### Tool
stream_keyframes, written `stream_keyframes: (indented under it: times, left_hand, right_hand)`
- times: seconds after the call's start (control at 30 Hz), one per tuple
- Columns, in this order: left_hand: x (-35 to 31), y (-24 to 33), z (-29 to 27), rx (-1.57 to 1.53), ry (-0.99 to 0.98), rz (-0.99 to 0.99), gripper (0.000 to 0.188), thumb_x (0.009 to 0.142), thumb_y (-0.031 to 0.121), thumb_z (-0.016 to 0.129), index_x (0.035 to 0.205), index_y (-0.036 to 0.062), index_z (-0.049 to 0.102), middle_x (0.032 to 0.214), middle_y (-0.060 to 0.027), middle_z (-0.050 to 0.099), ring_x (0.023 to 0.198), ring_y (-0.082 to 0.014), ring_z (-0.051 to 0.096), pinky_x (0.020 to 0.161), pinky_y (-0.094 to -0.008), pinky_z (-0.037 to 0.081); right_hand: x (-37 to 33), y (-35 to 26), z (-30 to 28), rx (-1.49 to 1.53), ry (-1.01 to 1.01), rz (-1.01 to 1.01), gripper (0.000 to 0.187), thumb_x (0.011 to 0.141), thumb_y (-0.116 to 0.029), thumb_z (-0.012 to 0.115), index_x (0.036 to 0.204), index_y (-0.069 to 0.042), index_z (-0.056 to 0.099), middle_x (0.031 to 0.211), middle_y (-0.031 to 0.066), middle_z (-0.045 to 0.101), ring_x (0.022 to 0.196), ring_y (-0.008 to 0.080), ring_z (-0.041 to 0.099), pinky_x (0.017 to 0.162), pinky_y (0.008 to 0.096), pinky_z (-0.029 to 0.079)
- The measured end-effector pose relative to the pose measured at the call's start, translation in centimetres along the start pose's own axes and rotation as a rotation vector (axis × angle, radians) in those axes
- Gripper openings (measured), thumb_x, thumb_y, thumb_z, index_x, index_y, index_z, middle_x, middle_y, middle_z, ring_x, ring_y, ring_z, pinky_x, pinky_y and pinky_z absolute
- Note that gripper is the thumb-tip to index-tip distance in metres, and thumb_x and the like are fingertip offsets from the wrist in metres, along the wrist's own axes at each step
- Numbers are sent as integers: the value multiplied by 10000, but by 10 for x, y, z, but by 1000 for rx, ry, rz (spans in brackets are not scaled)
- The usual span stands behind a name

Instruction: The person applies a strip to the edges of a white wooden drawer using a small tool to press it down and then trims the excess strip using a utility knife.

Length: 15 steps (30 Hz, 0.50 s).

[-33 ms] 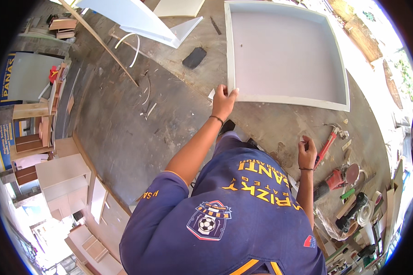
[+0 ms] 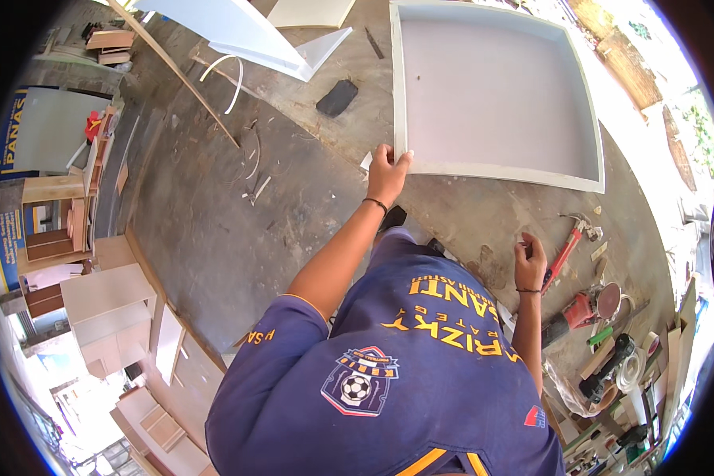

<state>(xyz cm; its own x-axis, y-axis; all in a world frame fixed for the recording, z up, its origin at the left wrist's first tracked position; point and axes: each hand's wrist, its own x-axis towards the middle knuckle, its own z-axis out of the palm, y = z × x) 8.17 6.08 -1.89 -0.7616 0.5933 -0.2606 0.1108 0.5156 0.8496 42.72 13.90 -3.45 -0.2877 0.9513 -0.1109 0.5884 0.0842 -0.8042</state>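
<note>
A large shallow white box, like an open tray with raised edges [image 2: 500, 170], lies on the floor in front of me. My left hand [image 2: 387, 174] grips its near left corner, thumb over the rim and fingers on the outer side. To the right and nearer my body, my right hand [image 2: 530, 262] hangs apart from the box, its fingers curled together. Whatever may be in those fingers is too small or hidden to make out. Beside the right hand rests a claw hammer [image 2: 562, 255] with a red handle.
A red angle grinder [image 2: 583, 308] and assorted tools lie at right. Ahead left are a white panel piece [image 2: 254, 36], a dark flat block [image 2: 337, 98] and a long wooden strip [image 2: 174, 71]. Wooden cabinets [image 2: 107, 313] stand at far left. Scraps litter the concrete floor [image 2: 214, 206].
</note>
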Motion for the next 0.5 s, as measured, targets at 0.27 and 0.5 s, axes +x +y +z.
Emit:
stream_keyframes:
  times: [0.27, 0.5]
  left_hand:
    - [-35, -43, -6, -470, -28, 11, 333, 975, 204, 577, 1199, -39, 618, 1069, -85, 680, 983, -152, 615, 879, -289, 468]
    - [-16, -30, -1, -211, 7, 42, 424, 876, 307, 719, 1104, -38, 624, 990, -77, 659, 875, -127, 594, 774, -284, 474]
  right_hand:
    - [-4, -7, -5, 42, 12, -32, 273, 826, -66, 591, 1084, 3, 647, 827, 78, 625, 726, 141, 562, 712, 288, 475]
    - [-34, 13, -40, 39, 133, 43, 256, 819, -17, 564, 1061, -9, 646, 799, 46, 589, 750, 119, 543, 718, 264, 456]
